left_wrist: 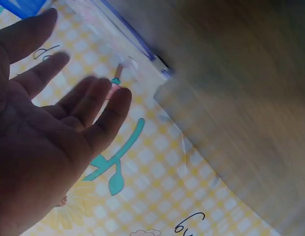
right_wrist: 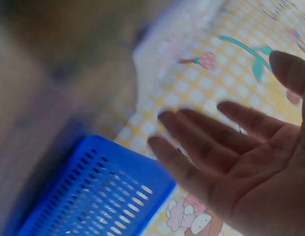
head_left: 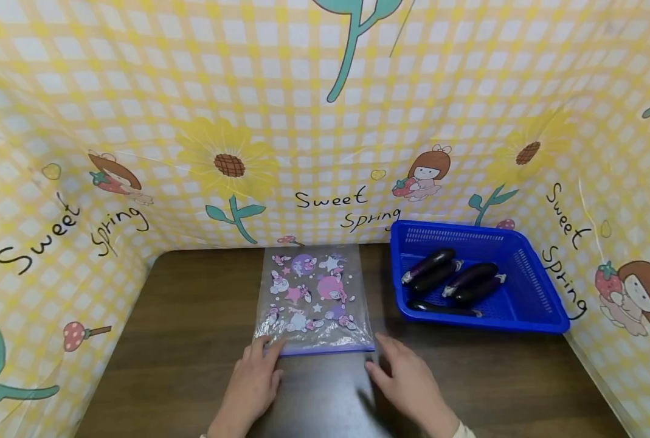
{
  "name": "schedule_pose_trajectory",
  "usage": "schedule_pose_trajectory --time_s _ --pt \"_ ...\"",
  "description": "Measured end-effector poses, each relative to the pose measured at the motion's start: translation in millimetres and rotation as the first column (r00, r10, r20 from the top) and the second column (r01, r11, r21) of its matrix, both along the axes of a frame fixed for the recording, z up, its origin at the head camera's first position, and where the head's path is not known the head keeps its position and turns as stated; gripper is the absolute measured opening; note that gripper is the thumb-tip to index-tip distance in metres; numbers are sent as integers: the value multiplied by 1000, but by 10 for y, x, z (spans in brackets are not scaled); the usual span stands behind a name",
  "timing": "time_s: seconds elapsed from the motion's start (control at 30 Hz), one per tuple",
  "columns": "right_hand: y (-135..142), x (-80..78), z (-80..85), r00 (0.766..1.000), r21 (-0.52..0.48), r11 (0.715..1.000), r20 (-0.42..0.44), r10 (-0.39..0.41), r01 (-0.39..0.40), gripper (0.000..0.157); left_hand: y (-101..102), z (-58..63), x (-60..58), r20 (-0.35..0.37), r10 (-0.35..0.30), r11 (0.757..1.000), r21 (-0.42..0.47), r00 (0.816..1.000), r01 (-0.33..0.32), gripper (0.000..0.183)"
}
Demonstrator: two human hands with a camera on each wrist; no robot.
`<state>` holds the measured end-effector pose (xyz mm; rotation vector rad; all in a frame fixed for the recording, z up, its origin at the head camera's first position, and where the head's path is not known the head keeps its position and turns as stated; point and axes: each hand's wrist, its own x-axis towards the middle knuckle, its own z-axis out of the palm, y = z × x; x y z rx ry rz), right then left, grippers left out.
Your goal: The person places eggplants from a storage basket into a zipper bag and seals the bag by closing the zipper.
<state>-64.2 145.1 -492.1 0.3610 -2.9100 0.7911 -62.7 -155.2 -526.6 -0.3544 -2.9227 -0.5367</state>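
A clear zip bag [head_left: 311,298] with pink and purple cartoon prints lies flat on the brown table, its purple zip edge toward me. My left hand [head_left: 252,378] is at the bag's near left corner, fingertips over that edge. In the left wrist view the same hand [left_wrist: 59,108] shows loosely spread fingers and holds nothing. My right hand [head_left: 409,380] is beside the near right corner, thumb apart from the fingers. Its fingers [right_wrist: 206,147] look relaxed in the right wrist view, with nothing in them.
A blue plastic basket [head_left: 538,286] stands at the right with several dark purple eggplants [head_left: 475,280] in it. Yellow checked cloth [head_left: 314,134] with flower and girl prints walls the back and both sides of the table [head_left: 193,316].
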Motion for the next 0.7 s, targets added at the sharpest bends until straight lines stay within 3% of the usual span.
schedule_pose_trajectory --time_s 0.1,0.2,0.43,0.57,0.7 --pt "55 -133 219 1000 -79 997 -24 17 -19 41 -48 0 -30 35 25 999 -38 999 -24 44" --pt "118 -306 466 999 -82 996 -38 36 -39 33 -59 -2 -57 58 64 996 -72 996 -60 32" --pt "327 -830 973 998 -6 998 -19 58 -58 36 30 -76 -128 -54 123 986 -105 991 -128 8" --pt "475 -1205 1146 998 31 999 54 33 -34 38 89 -94 -127 -90 134 981 -126 987 -145 5" --pt "625 -1617 1178 992 57 998 126 20 -28 26 103 -75 -140 -113 132 977 -152 985 -148 8"
